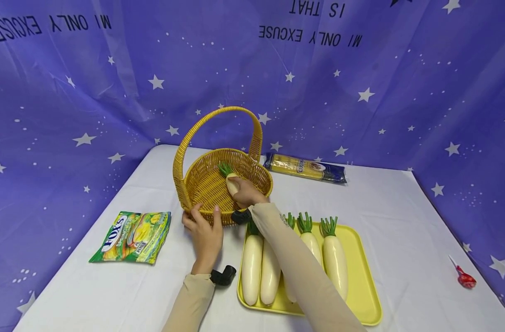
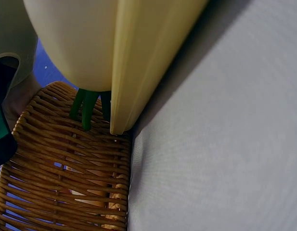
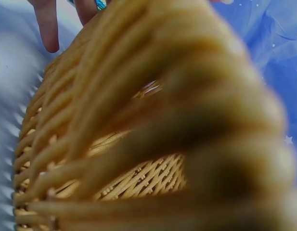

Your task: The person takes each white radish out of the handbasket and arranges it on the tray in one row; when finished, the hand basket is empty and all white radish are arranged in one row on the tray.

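Observation:
A yellow-brown wicker basket (image 1: 206, 184) with a tall arched handle stands in the middle of the table. My right hand (image 1: 249, 192) reaches over its near right rim and grips a white radish (image 1: 232, 185), whose green stalks point away inside the basket; my fingers hide its lower end. My left hand (image 1: 205, 237) holds the near left rim, fingertips at the weave. In the left wrist view, the basket's outer wall (image 2: 66, 168) fills the lower left. The right wrist view shows the blurred basket rim (image 3: 211, 120) close up and left-hand fingers (image 3: 47, 26) beside the outer wall.
A yellow tray (image 1: 366, 286) with several white radishes (image 1: 335, 263) lies in front, partly under my right forearm. A green candy bag (image 1: 132, 237) is at left, a pasta packet (image 1: 304, 168) behind the basket, a red lollipop (image 1: 466, 279) far right.

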`<state>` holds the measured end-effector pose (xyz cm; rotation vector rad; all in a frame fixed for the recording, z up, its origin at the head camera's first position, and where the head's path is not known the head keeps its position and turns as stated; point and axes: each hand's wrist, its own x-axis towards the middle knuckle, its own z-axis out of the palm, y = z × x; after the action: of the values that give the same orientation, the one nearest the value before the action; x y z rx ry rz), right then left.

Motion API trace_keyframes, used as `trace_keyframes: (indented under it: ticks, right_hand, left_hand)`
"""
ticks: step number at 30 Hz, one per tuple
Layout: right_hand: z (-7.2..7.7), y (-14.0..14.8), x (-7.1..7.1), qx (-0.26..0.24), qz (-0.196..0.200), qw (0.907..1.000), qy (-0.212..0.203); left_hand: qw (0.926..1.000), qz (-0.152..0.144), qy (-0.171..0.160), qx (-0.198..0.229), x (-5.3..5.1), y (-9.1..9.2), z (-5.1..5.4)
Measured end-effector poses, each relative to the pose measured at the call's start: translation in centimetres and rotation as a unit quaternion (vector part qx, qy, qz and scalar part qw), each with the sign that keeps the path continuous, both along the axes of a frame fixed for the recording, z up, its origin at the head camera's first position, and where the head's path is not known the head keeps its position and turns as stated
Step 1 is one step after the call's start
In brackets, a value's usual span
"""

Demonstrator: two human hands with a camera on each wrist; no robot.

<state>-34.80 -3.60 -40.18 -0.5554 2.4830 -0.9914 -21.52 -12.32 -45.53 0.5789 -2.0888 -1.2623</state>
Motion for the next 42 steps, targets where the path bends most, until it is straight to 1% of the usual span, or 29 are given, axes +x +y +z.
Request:
trace_keyframes:
  ticks: [7,12,18,23,25,26,29,31,32,34,38,40,42]
  right_hand:
    - [0.1,-0.2,0.0,-0.006,-0.003,1.0,0.005]
    - [0.2,0.2,0.0,-0.034,0.0,0.999,-0.03]
    - [0.6,0.9,-0.2,-0.078,-0.001,0.9948,-0.066]
    - [0.9,1.3,-0.4,-0.116,-0.004,0.9897,-0.084]
    - [1.0,1.4,-0.5,-0.126,-0.004,0.9885,-0.084]
    - [1.1,1.5,-0.6,-0.136,-0.003,0.9863,-0.093]
    - [1.5,1.9,-0.7,-0.17,0.003,0.9772,-0.128]
    - [1.7,2.4,-0.7,-0.204,0.013,0.9662,-0.157]
    - [2.0,2.7,-0.5,-0.226,0.018,0.958,-0.175]
    - [2.3,3.3,-0.4,-0.267,0.022,0.943,-0.198]
    - [3.4,4.7,0.3,-0.358,0.028,0.9026,-0.238]
    - [4.0,5.8,0.7,-0.391,0.029,0.8847,-0.252]
    - [4.9,7.1,1.5,-0.411,0.027,0.8739,-0.259]
  left_hand:
    - [1.0,0.002,-0.001,-0.003,0.0,-0.2,-0.1]
    - [0.9999,0.007,-0.003,-0.01,-0.1,-0.1,-0.2]
    - [0.9999,0.002,-0.012,-0.007,-0.1,0.1,-0.1]
    - [0.9999,0.0,-0.016,-0.004,0.0,0.0,-0.1]
    - [0.9999,0.001,-0.016,-0.005,0.0,-0.1,-0.1]
    - [0.9998,0.003,-0.016,-0.007,0.0,-0.1,-0.1]
    - [0.9998,0.005,-0.016,-0.008,0.0,-0.1,-0.1]
    - [0.9998,0.002,-0.018,-0.007,0.0,-0.2,-0.1]
    - [0.9998,0.0,-0.019,-0.005,0.0,-0.2,-0.1]
    - [0.9997,-0.006,-0.022,-0.001,0.0,-0.2,-0.1]
    - [0.9996,-0.01,-0.024,0.005,0.1,-0.3,0.0]
    - [0.9996,-0.013,-0.024,0.007,0.1,-0.3,0.0]
    - [0.9996,-0.014,-0.024,0.01,0.1,-0.3,-0.1]
